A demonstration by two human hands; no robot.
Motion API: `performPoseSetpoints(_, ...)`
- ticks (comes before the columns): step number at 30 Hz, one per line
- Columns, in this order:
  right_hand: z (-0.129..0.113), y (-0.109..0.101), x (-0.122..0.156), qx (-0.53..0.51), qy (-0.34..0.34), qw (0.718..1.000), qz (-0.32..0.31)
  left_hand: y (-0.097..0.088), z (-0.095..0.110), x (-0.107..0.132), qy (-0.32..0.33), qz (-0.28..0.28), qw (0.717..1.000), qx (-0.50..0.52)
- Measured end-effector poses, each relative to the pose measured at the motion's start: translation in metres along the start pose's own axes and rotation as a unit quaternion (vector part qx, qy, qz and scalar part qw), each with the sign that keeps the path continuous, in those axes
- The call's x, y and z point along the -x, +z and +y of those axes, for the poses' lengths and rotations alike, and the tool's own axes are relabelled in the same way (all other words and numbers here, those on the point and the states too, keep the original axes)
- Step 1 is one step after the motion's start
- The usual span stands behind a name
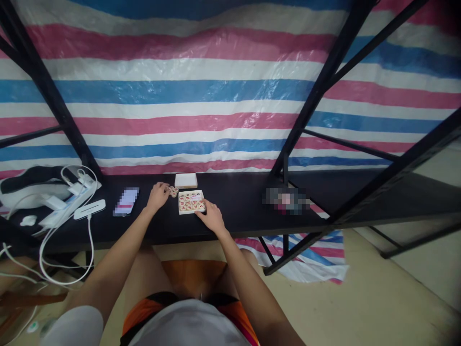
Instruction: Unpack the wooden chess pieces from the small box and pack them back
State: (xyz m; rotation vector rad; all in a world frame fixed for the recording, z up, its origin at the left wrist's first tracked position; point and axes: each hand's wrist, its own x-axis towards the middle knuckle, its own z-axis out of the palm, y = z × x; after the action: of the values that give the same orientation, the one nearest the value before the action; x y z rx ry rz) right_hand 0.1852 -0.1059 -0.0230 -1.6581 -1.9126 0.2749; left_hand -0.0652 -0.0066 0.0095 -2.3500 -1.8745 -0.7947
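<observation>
A small white box [185,212] lies on the black shelf in front of me, filled with round pale pieces with red and dark markings, which look like Chinese chess pieces [187,203]. My right hand [212,216] grips the box at its right side, thumb along the front edge. To the left of the box, my left hand [159,194] has its fingers curled at several loose chess pieces [173,192]; its fingertips are partly hidden. Behind the box sits a white lid or second tray [186,180].
A phone [127,201] lies left of my left hand. Further left are a power strip [68,204], a white device [90,209] and looping white cables. A blurred-out object [286,200] stands to the right. Black metal posts [306,115] and striped sheeting [187,91] rise behind the shelf.
</observation>
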Motion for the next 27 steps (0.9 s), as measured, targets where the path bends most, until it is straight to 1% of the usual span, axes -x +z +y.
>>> performPoseSetpoints(2, 0.000, 0.000, 0.000, 0.002, 0.001, 1.000, -0.003, 0.003, -0.012, 0.002, -0.016, -0.013, 1.000, -0.011)
performPoseSetpoints(4, 0.000, 0.000, 0.000, 0.003, 0.002, 1.000, -0.003, 0.006, -0.016, 0.005, -0.023, -0.043, 0.999, -0.019)
performPoseSetpoints(6, 0.000, 0.000, 0.000, 0.002, 0.002, 1.000, -0.002, 0.007, -0.014, 0.008, -0.037, -0.076, 0.996, -0.035)
performPoseSetpoints(8, 0.000, 0.000, 0.000, 0.001, 0.002, 1.000, -0.002, 0.005, -0.010, 0.010, -0.048, -0.098, 0.993, -0.053)
performPoseSetpoints(12, 0.000, -0.001, 0.000, 0.005, 0.006, 1.000, -0.008, -0.002, -0.005, 0.013, -0.044, -0.105, 0.991, -0.064)
performPoseSetpoints(19, -0.002, -0.003, 0.000, 0.001, 0.008, 1.000, -0.011, -0.009, -0.014, 0.027, 0.015, -0.101, 0.994, -0.026)
performPoseSetpoints(22, -0.001, -0.002, 0.000, 0.002, 0.010, 1.000, -0.014, -0.012, -0.013, 0.029, 0.034, -0.111, 0.993, -0.032)
performPoseSetpoints(24, 0.000, -0.001, 0.000, 0.001, 0.007, 1.000, -0.011, -0.015, -0.009, 0.029, 0.030, -0.120, 0.991, -0.046)
performPoseSetpoints(27, 0.001, 0.000, 0.000, -0.001, 0.003, 1.000, -0.005, -0.019, -0.002, 0.027, 0.004, -0.127, 0.990, -0.067)
